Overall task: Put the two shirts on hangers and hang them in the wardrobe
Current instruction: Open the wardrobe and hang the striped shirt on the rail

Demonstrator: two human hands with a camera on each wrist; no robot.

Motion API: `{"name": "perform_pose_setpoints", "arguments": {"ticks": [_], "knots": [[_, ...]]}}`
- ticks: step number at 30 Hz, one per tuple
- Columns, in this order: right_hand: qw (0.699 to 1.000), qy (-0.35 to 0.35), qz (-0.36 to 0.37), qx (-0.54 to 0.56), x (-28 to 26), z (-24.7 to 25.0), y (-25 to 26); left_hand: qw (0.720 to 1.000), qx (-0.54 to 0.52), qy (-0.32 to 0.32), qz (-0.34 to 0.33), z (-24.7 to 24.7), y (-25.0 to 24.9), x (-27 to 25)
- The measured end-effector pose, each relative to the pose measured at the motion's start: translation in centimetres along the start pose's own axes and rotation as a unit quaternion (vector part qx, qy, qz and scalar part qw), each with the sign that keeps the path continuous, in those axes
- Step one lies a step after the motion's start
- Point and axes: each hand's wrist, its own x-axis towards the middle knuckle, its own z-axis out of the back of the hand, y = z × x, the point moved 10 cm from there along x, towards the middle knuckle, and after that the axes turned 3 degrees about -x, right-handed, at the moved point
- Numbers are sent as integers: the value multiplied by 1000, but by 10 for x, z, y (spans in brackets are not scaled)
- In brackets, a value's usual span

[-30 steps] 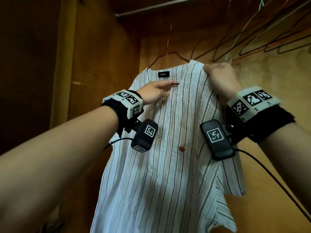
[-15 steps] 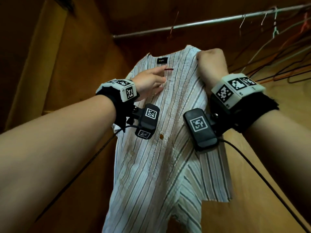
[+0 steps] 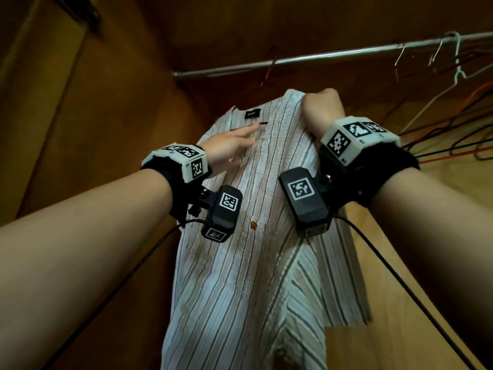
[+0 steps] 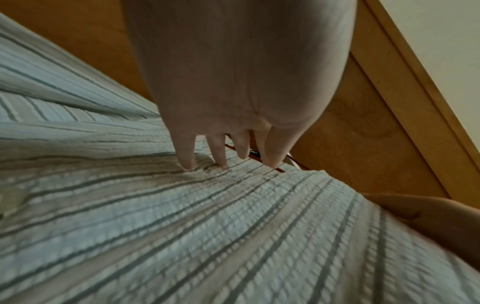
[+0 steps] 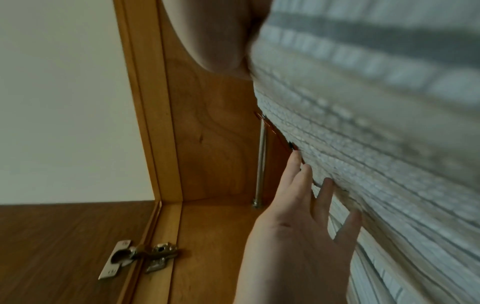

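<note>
- Hanging in the middle of the head view, the striped shirt (image 3: 248, 263) fills the frame from the collar near the top centre down to the bottom edge, inside the wooden wardrobe (image 3: 106, 108)
- Its black neck label (image 3: 252, 113) sits just under the collar, and a small brown button (image 3: 253, 225) shows lower on the front
- A thin red hanger (image 3: 264, 123) shows as a short red wire at the neck opening; its hook (image 3: 270, 64) rises toward the metal rail (image 3: 333, 53) across the upper part of the frame, though whether the hook sits on the rail cannot be told
- The right hand (image 3: 321, 108), upper centre right, is closed in a fist that grips the shirt's shoulder
- The left hand (image 3: 229, 148), left of centre, lies flat with fingers straight against the shirt front, the fingertips reaching the red wire
- In the left wrist view the left fingers (image 4: 221, 152) press on the ribbed cloth beside the red wire
- In the right wrist view the flat left hand shows at lower centre against the cloth, with a metal door hinge (image 5: 140, 257) at lower left
- Several bare wire hangers (image 3: 453, 108) hang from the rail at the upper right, well apart from the shirt
</note>
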Motion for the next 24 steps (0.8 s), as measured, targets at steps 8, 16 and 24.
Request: {"name": "perform_pose_setpoints", "arguments": {"ticks": [8,16,24], "knots": [[993,106,52,13,-32,-41,-8,998,-38,-6,44,-7,25,-31],[934,318,126,103,-136,-85,-9,992,-94,-50,74,-9,50,-91],[911,368,67,173,-225,-90,-55,990,60,-109,63,-26,66,-191]]}}
